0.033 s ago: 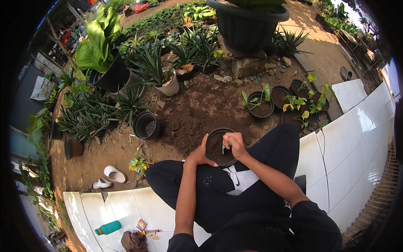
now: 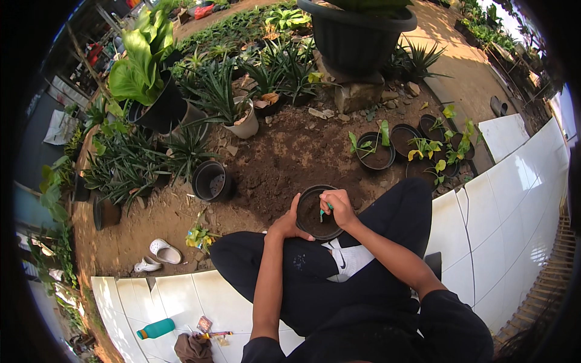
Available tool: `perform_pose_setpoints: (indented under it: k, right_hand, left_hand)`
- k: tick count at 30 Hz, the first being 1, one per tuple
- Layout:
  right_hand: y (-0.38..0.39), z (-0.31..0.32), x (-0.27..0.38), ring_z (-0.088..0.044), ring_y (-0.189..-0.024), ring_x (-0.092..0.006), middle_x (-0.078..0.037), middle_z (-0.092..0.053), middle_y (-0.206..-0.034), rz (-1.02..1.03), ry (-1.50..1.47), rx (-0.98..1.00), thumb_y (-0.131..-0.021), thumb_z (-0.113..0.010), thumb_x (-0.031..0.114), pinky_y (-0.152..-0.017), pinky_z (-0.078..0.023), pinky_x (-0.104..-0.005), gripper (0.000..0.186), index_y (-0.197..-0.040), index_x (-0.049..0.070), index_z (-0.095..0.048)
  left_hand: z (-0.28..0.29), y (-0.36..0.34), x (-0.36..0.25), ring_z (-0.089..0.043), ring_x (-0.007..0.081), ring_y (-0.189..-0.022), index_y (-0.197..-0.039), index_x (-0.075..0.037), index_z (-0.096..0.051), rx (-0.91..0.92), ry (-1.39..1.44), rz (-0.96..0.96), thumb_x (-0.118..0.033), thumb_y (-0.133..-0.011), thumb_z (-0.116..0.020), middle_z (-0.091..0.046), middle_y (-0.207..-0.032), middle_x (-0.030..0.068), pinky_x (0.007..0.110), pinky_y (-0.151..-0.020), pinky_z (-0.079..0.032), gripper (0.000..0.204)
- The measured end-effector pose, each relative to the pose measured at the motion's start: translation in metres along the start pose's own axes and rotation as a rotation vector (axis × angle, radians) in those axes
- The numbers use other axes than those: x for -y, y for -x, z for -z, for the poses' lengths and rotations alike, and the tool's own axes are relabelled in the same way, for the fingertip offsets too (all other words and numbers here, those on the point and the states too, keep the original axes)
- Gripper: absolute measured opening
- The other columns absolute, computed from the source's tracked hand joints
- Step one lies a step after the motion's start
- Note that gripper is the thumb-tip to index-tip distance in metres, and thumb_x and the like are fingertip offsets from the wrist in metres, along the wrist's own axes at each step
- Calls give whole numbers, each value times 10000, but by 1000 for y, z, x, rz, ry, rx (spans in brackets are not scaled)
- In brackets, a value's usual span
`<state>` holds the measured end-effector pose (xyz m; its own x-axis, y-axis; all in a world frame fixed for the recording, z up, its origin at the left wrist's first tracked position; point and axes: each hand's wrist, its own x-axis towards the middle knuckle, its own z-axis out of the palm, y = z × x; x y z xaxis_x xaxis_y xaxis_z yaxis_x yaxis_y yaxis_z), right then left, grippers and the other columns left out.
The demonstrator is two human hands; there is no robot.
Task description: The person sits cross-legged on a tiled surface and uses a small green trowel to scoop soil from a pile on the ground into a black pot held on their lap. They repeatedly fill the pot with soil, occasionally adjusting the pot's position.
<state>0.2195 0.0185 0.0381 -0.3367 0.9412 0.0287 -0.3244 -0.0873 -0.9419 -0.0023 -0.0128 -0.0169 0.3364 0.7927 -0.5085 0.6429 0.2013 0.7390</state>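
Note:
A round black plant pot with dark soil in it stands in front of my crossed legs. My left hand grips its left side, thumb toward the near rim and fingers up along the wall. Over the pot, my right hand is closed round a small green-handled tool. The tool points down at the soil inside; its tip is too small to make out clearly.
Loose dark soil lies beyond the pot, with a black pot to its left. Several potted seedlings stand at right. White clogs, a teal bottle and brown cloth lie at left. White tiles edge the soil.

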Motion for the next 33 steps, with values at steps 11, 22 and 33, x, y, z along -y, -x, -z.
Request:
perform_pose_setpoints:
  k: [11, 22, 33]
  right_hand:
    - [-16, -7, 9, -405, -508, -111, -29, -449, -531, -61, -54, 107, -941, -547, 223, -513, -312, -302, 431, -564, 32, -462]
    - [-10, -15, 16, -388, -515, -82, -2, -448, -542, -95, 58, 230, -950, -557, 199, -501, -306, -294, 417, -580, 30, -467]
    - [-11, -8, 19, -433, -517, -103, -27, -492, -559, -131, -68, 160, -950, -546, 211, -516, -330, -284, 412, -583, 30, -499]
  left_hand:
    - [0, 2, -3, -377, 380, -1483, -1638, -261, 112, 6, 48, 42, -353, -420, -1048, -413, -1592, 206, 502, -1200, -375, 1684]
    - [-1, 0, 2, -384, 399, -1474, -1638, -294, 101, -10, -11, 88, -373, -398, -1046, -422, -1585, 210, 537, -1187, -387, 1691]
    - [-2, 1, 3, -402, 380, -1468, -1640, -288, 87, -31, 18, 30, -352, -402, -1046, -435, -1580, 199, 503, -1186, -390, 1679]
